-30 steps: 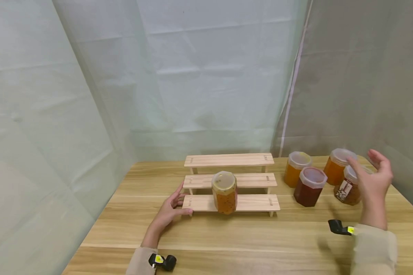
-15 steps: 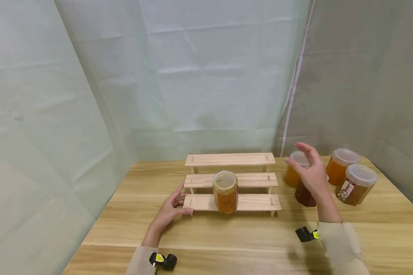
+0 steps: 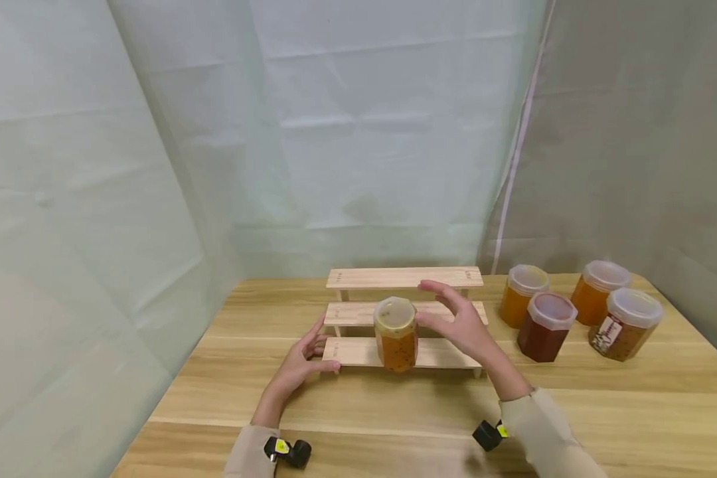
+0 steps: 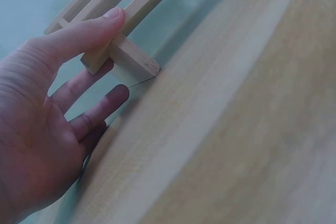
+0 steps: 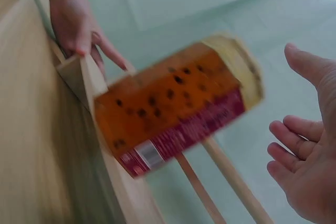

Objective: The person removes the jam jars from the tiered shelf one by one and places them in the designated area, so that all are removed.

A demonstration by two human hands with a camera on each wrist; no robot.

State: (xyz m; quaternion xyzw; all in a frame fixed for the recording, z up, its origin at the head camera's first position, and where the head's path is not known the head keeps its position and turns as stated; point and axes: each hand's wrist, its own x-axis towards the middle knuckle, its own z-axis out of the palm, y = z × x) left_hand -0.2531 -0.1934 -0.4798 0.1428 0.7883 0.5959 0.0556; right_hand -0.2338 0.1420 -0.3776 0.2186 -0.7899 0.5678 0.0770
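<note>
A three-step wooden display rack [image 3: 349,352] stands on the table. At its left end my left hand [image 3: 299,365] holds the lowest step, thumb [image 4: 107,23] on the plank's end and a finger tucked behind. On that step, near its middle, stands an octagonal jar [image 3: 398,348] of orange jam with dark seeds, a pale lid and a purple label [image 5: 184,140]. My right hand [image 3: 463,325] hovers just right of this jar, fingers and thumb spread apart, holding nothing. In the right wrist view a gap shows between this hand [image 5: 315,156] and the jar.
To the right of the rack stand several lidded jars: an orange one [image 3: 516,305], a dark red one [image 3: 540,338], another orange one [image 3: 590,302], and a brownish one [image 3: 624,335] with a white label. Pale curtains [image 3: 370,166] hang behind the wood-grain table [image 3: 394,411].
My right hand has travelled left from over the jars at the right to beside the jar on the rack, its fingers spread throughout. My left hand stays on the rack's left end.
</note>
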